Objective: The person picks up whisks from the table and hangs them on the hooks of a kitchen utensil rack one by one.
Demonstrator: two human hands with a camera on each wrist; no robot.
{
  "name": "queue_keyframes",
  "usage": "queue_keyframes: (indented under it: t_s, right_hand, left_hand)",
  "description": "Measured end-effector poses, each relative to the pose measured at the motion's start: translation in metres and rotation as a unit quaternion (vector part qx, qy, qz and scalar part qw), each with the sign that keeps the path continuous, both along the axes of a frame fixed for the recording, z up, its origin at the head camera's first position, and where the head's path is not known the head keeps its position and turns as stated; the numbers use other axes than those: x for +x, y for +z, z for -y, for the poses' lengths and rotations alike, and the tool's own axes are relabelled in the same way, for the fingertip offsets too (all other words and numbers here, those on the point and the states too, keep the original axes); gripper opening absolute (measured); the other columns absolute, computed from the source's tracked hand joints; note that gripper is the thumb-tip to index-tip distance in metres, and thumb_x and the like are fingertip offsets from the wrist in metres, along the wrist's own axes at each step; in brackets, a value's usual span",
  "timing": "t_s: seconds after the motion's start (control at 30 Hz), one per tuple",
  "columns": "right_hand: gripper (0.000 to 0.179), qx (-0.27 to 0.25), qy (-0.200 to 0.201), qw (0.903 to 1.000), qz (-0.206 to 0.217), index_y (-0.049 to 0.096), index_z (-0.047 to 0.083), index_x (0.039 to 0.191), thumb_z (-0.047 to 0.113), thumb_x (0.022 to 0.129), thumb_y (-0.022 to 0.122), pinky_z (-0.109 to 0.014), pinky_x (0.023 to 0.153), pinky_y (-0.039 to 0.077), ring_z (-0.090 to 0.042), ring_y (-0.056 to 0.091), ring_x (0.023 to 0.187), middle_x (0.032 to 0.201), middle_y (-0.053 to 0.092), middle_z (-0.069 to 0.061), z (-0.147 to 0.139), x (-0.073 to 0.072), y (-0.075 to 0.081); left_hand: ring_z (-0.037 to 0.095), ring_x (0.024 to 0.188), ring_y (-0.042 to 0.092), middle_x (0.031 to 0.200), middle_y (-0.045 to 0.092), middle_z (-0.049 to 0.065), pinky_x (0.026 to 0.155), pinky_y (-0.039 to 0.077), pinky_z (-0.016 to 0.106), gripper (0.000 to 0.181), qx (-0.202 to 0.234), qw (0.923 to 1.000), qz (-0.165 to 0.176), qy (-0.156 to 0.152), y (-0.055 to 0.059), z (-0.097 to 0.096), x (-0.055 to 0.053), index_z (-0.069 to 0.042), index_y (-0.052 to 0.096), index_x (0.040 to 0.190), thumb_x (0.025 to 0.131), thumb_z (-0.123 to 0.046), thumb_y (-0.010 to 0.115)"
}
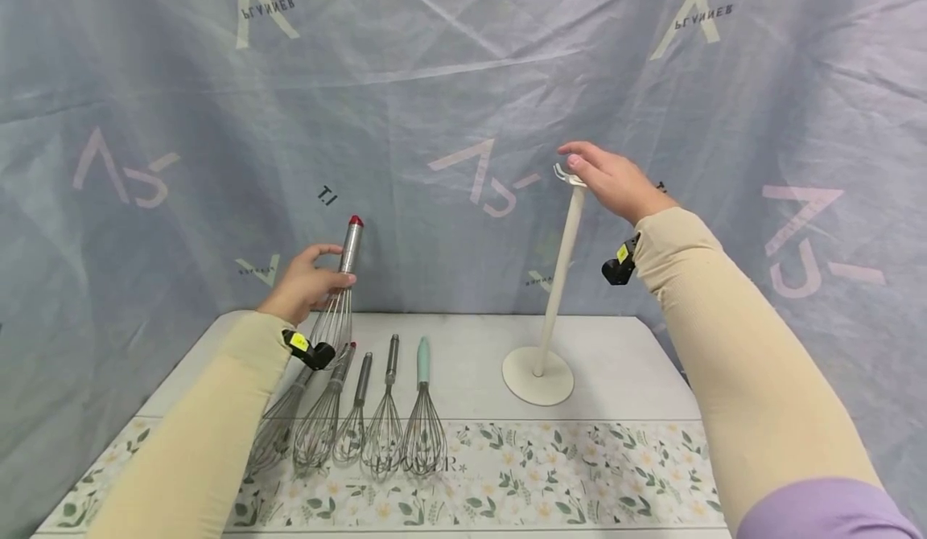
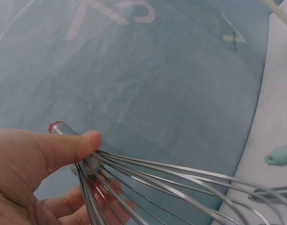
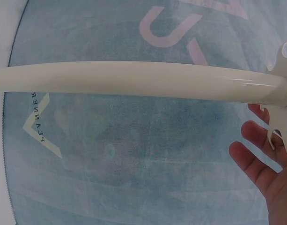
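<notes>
My left hand [image 1: 307, 281] grips a wire whisk [image 1: 352, 247] with a metal handle and red end cap, held up above the table. Thumb and fingers close around it where the wires [image 2: 180, 171] meet the handle in the left wrist view. On the right, a cream stand [image 1: 561, 281] rises from a round base, with a hooked top [image 3: 279, 124]. At that top is my right hand [image 1: 615, 181], thumb on one side of the hooked plate and fingers on the other; the right wrist view cuts part of this off.
Several whisks lie side by side on the table's left half, among them one with a teal handle [image 1: 423, 362] and a short metal one [image 1: 360, 394]. A floral-patterned strip [image 1: 579, 483] covers the table's front. Grey printed cloth [image 1: 405, 121] hangs behind.
</notes>
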State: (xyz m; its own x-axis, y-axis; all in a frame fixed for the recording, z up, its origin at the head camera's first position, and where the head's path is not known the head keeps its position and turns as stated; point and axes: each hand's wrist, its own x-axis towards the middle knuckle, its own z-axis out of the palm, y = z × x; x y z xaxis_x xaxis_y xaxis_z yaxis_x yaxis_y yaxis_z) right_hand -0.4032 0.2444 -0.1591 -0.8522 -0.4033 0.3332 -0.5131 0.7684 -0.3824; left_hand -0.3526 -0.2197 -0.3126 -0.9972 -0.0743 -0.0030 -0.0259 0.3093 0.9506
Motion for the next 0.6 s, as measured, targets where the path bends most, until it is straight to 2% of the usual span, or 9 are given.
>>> queue_keyframes:
  t_s: [0.13,0.3,0.47,0.6]
  right_hand:
    - [0.057,-0.005,0.004,0.9998,0.021,0.035,0.025,0.157,0.052,0.108,0.027,-0.063,0.108,0.033,-0.039,0.036,0.143,0.157,0.041,-0.015,0.003,-0.002,-0.001]
    - [0.052,-0.032,0.025,0.9969,0.067,0.030,0.024,0.159,0.033,0.108,0.029,-0.061,0.109,0.034,-0.037,0.038,0.142,0.156,0.040,-0.016,0.002,-0.005,0.001]
    - [0.058,-0.070,0.068,0.9890,0.111,0.023,0.018,0.161,0.020,0.105,0.036,-0.061,0.109,0.028,-0.040,0.037,0.139,0.157,0.033,-0.024,-0.007,-0.005,0.006]
    - [0.061,-0.085,0.091,0.9824,0.139,0.020,0.012,0.161,0.019,0.104,0.042,-0.062,0.111,0.023,-0.043,0.031,0.142,0.158,0.028,-0.028,-0.015,-0.005,0.010]
  left_hand:
    - [0.033,0.111,0.063,0.134,0.058,0.021,0.092,0.051,0.051,0.073,-0.001,0.9999,-0.010,-0.009,0.004,-0.007,0.004,-0.020,0.032,0.157,0.096,-0.010,0.070]
    - [0.034,0.113,0.062,0.136,0.056,0.021,0.093,0.051,0.050,0.071,-0.006,0.9994,-0.028,-0.019,0.011,-0.017,0.007,-0.021,0.035,0.155,0.095,-0.012,0.072]
    - [0.035,0.112,0.063,0.133,0.055,0.020,0.092,0.052,0.051,0.069,-0.008,0.9987,-0.040,-0.031,0.020,-0.028,0.006,-0.022,0.038,0.153,0.095,-0.011,0.073]
    - [0.030,0.106,0.065,0.126,0.055,0.017,0.088,0.054,0.050,0.068,-0.010,0.9982,-0.045,-0.037,0.025,-0.036,0.006,-0.023,0.040,0.152,0.094,-0.009,0.073]
